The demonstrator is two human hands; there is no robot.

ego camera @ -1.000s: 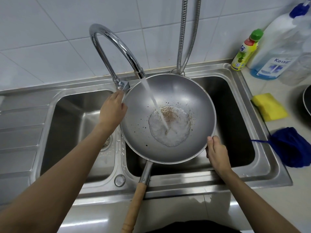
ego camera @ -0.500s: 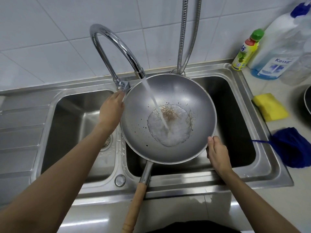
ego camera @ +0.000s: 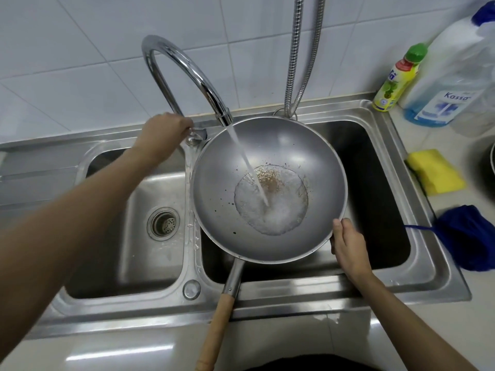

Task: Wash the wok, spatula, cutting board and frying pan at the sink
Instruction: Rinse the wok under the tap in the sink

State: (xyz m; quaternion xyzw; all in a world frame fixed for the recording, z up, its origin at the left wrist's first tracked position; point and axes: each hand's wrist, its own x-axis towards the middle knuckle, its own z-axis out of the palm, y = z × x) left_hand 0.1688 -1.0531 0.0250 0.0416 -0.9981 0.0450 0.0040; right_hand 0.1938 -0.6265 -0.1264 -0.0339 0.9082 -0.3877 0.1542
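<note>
The left hand (ego camera: 160, 135) is reached to the tap lever (ego camera: 197, 133) at the faucet (ego camera: 184, 76) base, fingers curled at it; a firm grip can't be confirmed. The wok (ego camera: 267, 188) rim is pinched by the right hand (ego camera: 348, 249), thumb on top. The wok is held over the sink (ego camera: 388, 287) right basin w/ water pooling on brown residue. It is judged stiff metal, heavier as it fills, slippery when wet; the wooden handle (ego camera: 217, 328) is judged the surest hold. A yellow sponge (ego camera: 435, 171) lies on the desk (ego camera: 455, 303).
</note>
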